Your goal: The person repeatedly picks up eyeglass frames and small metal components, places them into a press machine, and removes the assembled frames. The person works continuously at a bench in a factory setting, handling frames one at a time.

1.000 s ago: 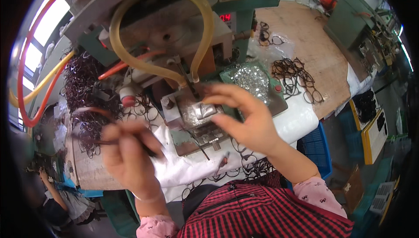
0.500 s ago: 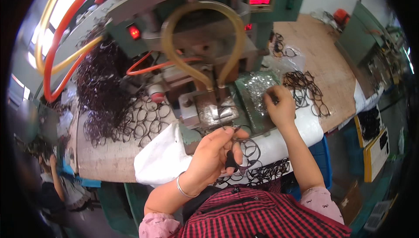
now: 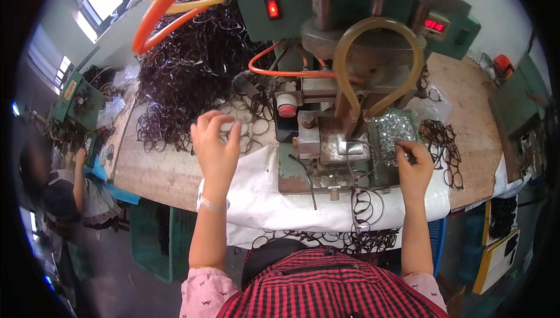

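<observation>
My left hand [image 3: 214, 143] is raised over the left of the table, fingers apart and holding nothing. Dark eyeglass frames [image 3: 248, 125] lie just beyond it. My right hand [image 3: 415, 165] has thumb and fingers pinched together at the near right of a tray of small shiny metal pieces [image 3: 392, 134]; what they hold is too small to make out. Between my hands stands a green press with a metal fixture block [image 3: 344, 148]. One dark eyeglass frame [image 3: 373, 163] sits at that fixture, and more frames [image 3: 366, 207] hang at its front edge.
A tall heap of dark eyeglass frames [image 3: 198, 67] fills the back left. More frames [image 3: 443, 146] lie right of the tray. A red button [image 3: 286, 108] stands beside the fixture, and a tan hose [image 3: 421, 55] loops above. A green crate [image 3: 154, 242] is below left. Another person works far left.
My left hand has let go of the eyeglass frames before the fixture and moved left, its fingers spreading. My right hand stays by the metal pieces. The view has swung left.
</observation>
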Available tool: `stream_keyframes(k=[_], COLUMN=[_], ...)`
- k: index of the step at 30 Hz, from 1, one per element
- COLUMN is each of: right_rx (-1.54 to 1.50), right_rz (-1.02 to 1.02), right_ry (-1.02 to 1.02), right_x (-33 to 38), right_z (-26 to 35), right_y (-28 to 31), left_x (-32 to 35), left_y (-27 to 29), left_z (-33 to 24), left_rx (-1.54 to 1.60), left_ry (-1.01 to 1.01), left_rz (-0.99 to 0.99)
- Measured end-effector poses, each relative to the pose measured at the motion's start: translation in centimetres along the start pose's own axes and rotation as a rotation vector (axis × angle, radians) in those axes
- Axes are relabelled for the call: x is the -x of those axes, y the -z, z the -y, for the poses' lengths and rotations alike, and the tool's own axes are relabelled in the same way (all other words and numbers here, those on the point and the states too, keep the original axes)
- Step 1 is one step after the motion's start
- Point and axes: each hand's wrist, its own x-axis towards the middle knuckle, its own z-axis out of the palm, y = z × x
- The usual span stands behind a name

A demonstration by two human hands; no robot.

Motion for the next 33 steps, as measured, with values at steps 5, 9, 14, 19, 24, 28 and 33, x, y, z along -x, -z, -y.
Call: stream_keyframes(k=[5,9,14,19,24,28,33], right_rx=[-0.16,-0.148,-0.599,-0.554,-0.503,-0.786,-1.072], right_rz=[0.107,0.053,0.246,0.349,0.256,0.333,0.29], right_ry=[-0.21,-0.314,-0.456,-0.181,-0.104,-0.186,-0.399], right_x=[-1.1,1.6,1.0,-4.1,-2.5,-2.9,-1.3], right_z=[1.3,-1.4,2.9,8.5,8.7,9.2,10.7], right_y=[-2.0,1.4,5.2,-0.2,-2.6,-2.5,-3.7], left_x=[1.4,1.7,-0.1,0.6,3.8,-0.3,-3.4], left_y=[-8.8,-9.7,-5.4,-5.3,-3.6,1.9,1.7], left_z=[5.9,6.6,3.2,2.1,-0.8,-6.3,-11.1], left_rx=[-0.647,-0.169,0.429,0.923,1.229,1.479,1.061], left_ry=[0.033,0.129,0.367,0.616,0.661,0.221,-0.099], left_rz=[0.273,0.132,-0.046,0.046,0.052,0.05,-0.154])
